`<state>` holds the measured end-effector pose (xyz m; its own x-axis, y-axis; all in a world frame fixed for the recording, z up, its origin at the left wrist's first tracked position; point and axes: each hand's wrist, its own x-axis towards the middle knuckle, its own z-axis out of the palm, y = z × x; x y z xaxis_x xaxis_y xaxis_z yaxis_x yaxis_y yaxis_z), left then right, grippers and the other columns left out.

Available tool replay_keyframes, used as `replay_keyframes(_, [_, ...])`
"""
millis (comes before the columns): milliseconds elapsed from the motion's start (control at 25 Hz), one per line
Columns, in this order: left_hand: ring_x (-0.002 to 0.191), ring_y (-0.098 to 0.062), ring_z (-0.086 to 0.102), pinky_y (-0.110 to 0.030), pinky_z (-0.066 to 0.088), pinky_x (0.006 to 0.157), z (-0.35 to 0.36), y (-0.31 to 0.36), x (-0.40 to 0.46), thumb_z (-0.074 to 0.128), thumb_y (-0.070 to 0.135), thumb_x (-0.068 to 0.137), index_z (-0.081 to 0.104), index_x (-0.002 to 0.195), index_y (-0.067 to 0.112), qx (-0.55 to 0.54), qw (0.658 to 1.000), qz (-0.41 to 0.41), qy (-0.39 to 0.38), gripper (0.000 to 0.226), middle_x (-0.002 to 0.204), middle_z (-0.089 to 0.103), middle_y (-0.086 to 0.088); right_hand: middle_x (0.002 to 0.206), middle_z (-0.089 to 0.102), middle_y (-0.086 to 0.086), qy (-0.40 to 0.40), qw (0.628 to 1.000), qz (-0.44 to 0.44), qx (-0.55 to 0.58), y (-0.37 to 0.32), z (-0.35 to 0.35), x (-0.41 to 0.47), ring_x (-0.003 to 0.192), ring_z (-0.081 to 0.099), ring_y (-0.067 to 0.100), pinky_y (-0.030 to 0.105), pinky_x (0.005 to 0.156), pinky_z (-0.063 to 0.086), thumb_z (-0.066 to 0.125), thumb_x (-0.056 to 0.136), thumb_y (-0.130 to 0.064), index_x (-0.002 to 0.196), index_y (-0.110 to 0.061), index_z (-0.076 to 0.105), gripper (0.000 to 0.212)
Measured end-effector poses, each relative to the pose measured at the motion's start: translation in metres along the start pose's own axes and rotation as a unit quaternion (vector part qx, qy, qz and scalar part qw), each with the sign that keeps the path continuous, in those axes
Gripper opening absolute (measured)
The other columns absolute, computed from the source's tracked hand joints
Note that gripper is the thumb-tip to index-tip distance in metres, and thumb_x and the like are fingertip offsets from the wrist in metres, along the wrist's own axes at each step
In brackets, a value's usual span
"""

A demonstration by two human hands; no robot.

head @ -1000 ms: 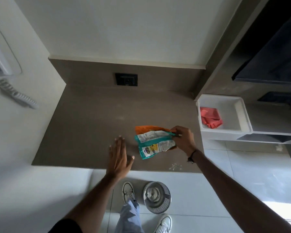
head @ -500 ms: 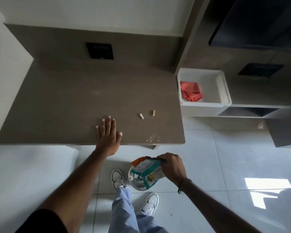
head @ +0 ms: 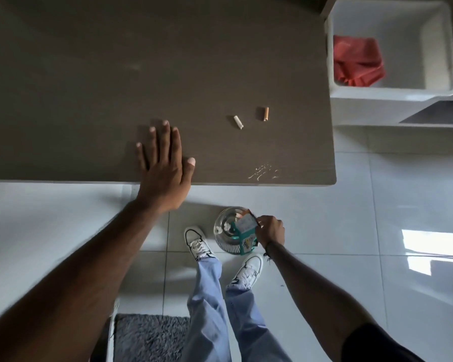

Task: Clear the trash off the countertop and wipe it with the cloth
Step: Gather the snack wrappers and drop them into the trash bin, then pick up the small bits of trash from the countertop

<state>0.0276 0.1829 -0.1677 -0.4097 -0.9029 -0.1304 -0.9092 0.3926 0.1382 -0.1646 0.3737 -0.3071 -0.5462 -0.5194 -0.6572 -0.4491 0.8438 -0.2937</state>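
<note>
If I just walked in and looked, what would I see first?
Probably the left hand pressed flat on the brown countertop, with two cigarette butts lying to its right. Below the counter's edge, the right hand holds crumpled wrappers over a round metal bin on the floor. A red cloth sits in a white tub at top right.

We see a brown desk [head: 89,74] carrying two small butts: a white one [head: 238,122] and, just beside it, a tan one [head: 265,114]. Pale crumbs [head: 263,173] lie near its front edge. Our left hand [head: 165,168] rests flat there. On the tiled floor [head: 377,231] stand a metal bin [head: 226,232] and a grey mat [head: 149,338].
</note>
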Motion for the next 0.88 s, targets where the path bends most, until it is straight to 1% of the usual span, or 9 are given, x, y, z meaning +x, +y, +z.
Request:
replay_keyframes(80, [0.159,-0.039,0.006,-0.063,0.005,0.125,-0.002,0.000,0.000,0.025,0.046,0.099,0.014,0.161,0.007,0.000,1.000,-0.003,-0.002,0.074,0.172,0.007,-0.015,0.113,0.074,0.018,-0.004,1.000,0.013,0.011,0.001,0.000,-0.004,0.108,0.065,0.041,0.042,0.089,0.056,0.060,0.085,-0.012,0.109,-0.014,0.077,0.030])
replay_keyframes(240, [0.159,-0.039,0.003,-0.064,0.003,0.126,-0.009,0.002,-0.001,0.027,0.046,0.100,0.012,0.162,0.007,-0.007,1.000,-0.003,-0.021,0.075,0.172,0.005,-0.015,0.107,0.077,0.012,0.010,0.999,-0.016,0.042,-0.004,-0.031,-0.038,0.098,0.070,0.035,0.037,0.082,0.058,0.062,0.085,-0.013,0.099,-0.016,0.080,0.024])
replay_keyframes(360, [0.160,-0.037,0.001,-0.064,0.003,0.126,-0.017,0.007,0.000,0.029,0.046,0.100,0.012,0.162,0.007,-0.026,0.998,-0.012,-0.048,0.075,0.173,0.003,-0.014,0.095,0.080,0.004,0.054,0.988,-0.144,0.035,-0.023,-0.072,-0.075,0.078,0.072,0.024,0.034,0.072,0.060,0.064,0.082,-0.013,0.090,-0.015,0.079,0.018])
replay_keyframes(440, [0.159,-0.038,0.003,-0.064,0.006,0.127,-0.027,0.010,-0.002,0.036,0.044,0.103,0.014,0.162,0.007,-0.028,0.998,-0.024,-0.056,0.073,0.173,0.004,-0.014,0.088,0.079,-0.002,0.119,0.962,-0.236,0.064,-0.046,-0.103,-0.097,0.062,0.070,0.015,0.029,0.064,0.058,0.067,0.080,-0.013,0.086,-0.017,0.078,0.013])
replay_keyframes(560, [0.152,-0.045,0.027,-0.063,0.024,0.121,-0.047,0.018,-0.005,0.046,0.041,0.102,0.030,0.157,0.002,0.028,0.998,-0.007,-0.051,0.069,0.166,0.025,-0.023,0.077,0.076,-0.008,0.216,0.916,-0.309,0.135,-0.089,-0.153,-0.104,0.052,0.063,0.002,0.018,0.055,0.052,0.069,0.078,-0.017,0.080,-0.022,0.074,0.008])
replay_keyframes(640, [0.133,-0.046,0.051,-0.056,0.046,0.107,-0.060,0.025,0.001,0.058,0.037,0.098,0.046,0.146,0.001,0.057,0.997,0.026,-0.054,0.061,0.150,0.049,-0.027,0.072,0.075,-0.005,0.264,0.903,-0.301,0.155,-0.121,-0.184,-0.090,0.056,0.066,0.004,0.022,0.057,0.054,0.068,0.077,-0.019,0.079,-0.021,0.075,0.007])
replay_keyframes(720, [0.113,-0.041,0.065,-0.049,0.058,0.090,-0.073,0.033,0.019,0.074,0.027,0.089,0.059,0.136,0.004,0.058,0.995,0.078,-0.038,0.055,0.133,0.065,-0.022,0.079,0.077,0.001,0.283,0.918,-0.244,0.136,-0.155,-0.211,-0.066,0.070,0.072,0.019,0.031,0.066,0.057,0.069,0.078,-0.022,0.088,-0.019,0.078,0.014])
replay_keyframes(800, [0.115,-0.038,0.066,-0.048,0.058,0.092,-0.080,0.045,0.041,0.072,0.015,0.087,0.059,0.140,0.012,0.022,0.988,0.149,-0.036,0.055,0.140,0.063,-0.014,0.099,0.077,0.008,0.246,0.947,-0.185,0.095,-0.180,-0.225,-0.039,0.088,0.072,0.029,0.036,0.079,0.057,0.068,0.082,-0.028,0.106,-0.017,0.077,0.028])
replay_keyframes(880, [0.125,-0.033,0.058,-0.046,0.052,0.101,-0.080,0.059,0.063,0.061,0.013,0.093,0.053,0.145,0.023,-0.011,0.976,0.212,-0.041,0.053,0.149,0.055,-0.004,0.110,0.074,0.012,0.208,0.963,-0.169,0.026,-0.194,-0.225,-0.019,0.099,0.069,0.035,0.035,0.083,0.054,0.063,0.086,-0.025,0.109,-0.015,0.076,0.028])
